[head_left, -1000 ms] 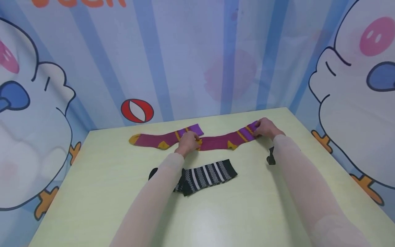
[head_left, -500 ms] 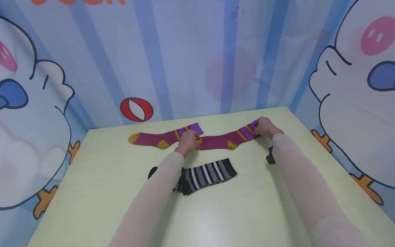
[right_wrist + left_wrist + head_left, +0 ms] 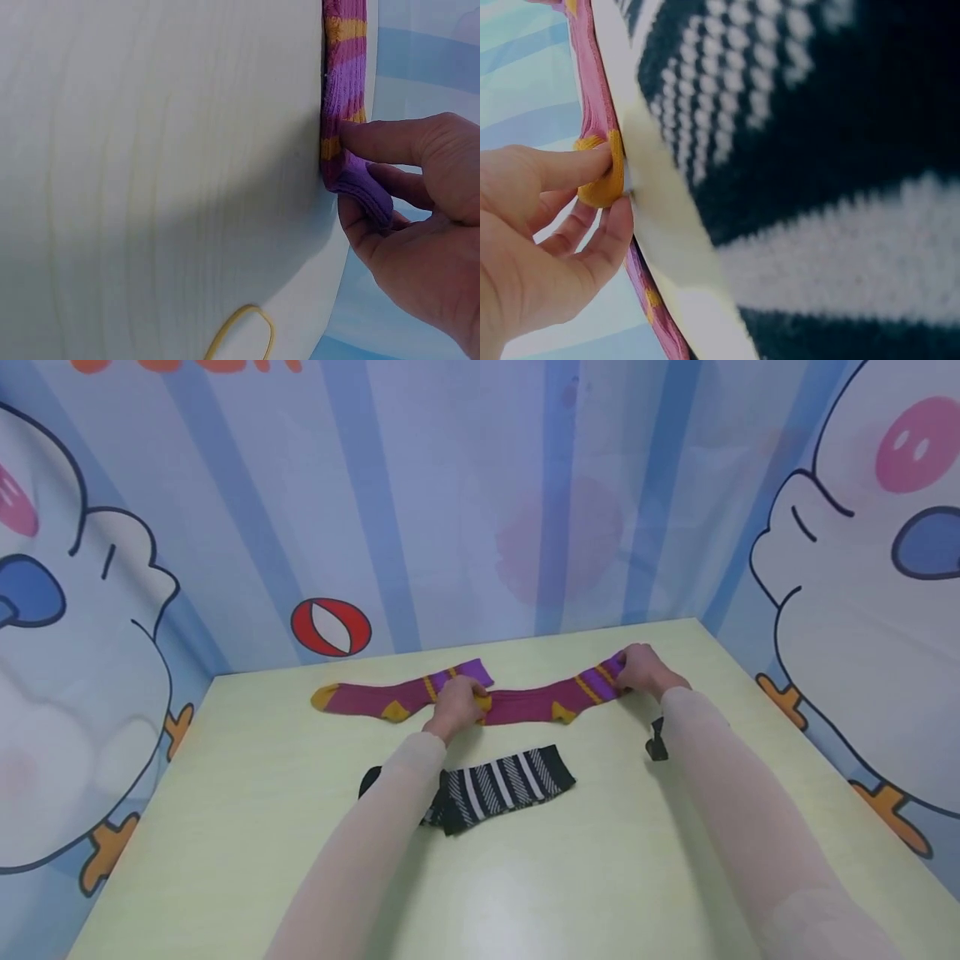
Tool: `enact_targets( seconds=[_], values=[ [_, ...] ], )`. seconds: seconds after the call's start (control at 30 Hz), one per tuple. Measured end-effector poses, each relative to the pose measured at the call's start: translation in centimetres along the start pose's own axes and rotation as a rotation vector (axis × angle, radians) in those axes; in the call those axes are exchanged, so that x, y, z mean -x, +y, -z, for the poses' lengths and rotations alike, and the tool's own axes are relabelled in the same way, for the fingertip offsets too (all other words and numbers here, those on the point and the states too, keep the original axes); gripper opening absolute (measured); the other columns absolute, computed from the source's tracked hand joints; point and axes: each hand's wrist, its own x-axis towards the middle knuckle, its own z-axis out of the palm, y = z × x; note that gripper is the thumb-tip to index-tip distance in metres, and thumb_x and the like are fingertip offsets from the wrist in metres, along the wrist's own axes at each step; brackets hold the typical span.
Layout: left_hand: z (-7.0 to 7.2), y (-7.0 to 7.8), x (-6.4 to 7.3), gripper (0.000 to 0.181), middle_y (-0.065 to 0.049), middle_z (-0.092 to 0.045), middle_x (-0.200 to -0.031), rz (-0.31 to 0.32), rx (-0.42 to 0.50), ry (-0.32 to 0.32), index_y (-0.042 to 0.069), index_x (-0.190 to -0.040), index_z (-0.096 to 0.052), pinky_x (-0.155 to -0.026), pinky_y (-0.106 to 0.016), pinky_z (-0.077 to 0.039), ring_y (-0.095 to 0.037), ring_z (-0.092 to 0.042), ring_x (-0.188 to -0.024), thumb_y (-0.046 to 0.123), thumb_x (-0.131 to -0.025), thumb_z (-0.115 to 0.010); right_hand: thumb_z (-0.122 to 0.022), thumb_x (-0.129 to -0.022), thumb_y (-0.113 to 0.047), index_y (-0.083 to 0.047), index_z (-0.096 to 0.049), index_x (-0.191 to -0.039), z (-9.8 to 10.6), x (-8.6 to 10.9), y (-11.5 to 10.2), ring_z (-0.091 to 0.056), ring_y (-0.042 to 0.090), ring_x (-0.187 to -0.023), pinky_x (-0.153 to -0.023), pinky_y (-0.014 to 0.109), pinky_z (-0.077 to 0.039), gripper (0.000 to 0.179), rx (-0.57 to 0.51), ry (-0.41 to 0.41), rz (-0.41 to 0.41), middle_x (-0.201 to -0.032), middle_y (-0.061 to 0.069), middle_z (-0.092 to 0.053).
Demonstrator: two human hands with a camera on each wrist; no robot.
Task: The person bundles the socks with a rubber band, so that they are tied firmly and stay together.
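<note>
A maroon sock [image 3: 521, 707] with a yellow toe and heel and a purple striped cuff lies stretched across the far part of the table. At its toe end my left hand [image 3: 456, 707] pinches the yellow tip [image 3: 601, 184] between thumb and fingers. The right hand [image 3: 647, 672] holds the purple cuff [image 3: 364, 191], which bends up between thumb and fingers in the right wrist view. A matching maroon sock [image 3: 367, 700] lies flat to the left, its cuff just behind my left hand.
Nearer to me lies black-and-white patterned sock fabric [image 3: 510, 783], partly hidden under the left sleeve [image 3: 375, 843]. A small black thing [image 3: 657, 741] shows beside the right sleeve [image 3: 720, 777]. The right wrist view has a thin yellow loop [image 3: 247, 309]. A printed backdrop [image 3: 465, 510] stands behind the table [image 3: 562, 885].
</note>
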Motion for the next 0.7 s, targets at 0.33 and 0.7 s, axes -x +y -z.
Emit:
enact_targets(
  seconds=[0.33, 0.7],
  values=[
    [0.01, -0.08, -0.39, 0.032, -0.013, -0.068, -0.119, -0.008, 0.01, -0.002, 0.003, -0.117, -0.073, -0.098, -0.039, -0.049, -0.028, -0.06, -0.111, -0.002, -0.086, -0.076, -0.068, -0.086, -0.003, 0.019, -0.052, -0.128, 0.16, -0.16, -0.14, -0.052, 0.039, -0.107, -0.092, 0.045, -0.048, 0.05, 0.021, 0.005, -0.013, -0.121, 0.034, -0.049],
    [-0.05, -0.14, -0.19, 0.031, -0.014, -0.065, -0.127, -0.012, 0.053, -0.027, 0.003, -0.118, -0.072, -0.099, -0.04, -0.048, -0.029, -0.057, -0.116, -0.004, -0.088, -0.072, -0.067, -0.086, -0.002, 0.019, -0.052, -0.129, -0.27, 0.03, -0.43, -0.043, 0.041, -0.115, -0.098, 0.048, -0.045, 0.049, 0.019, 0.004, -0.047, -0.126, 0.034, -0.038]
  ],
)
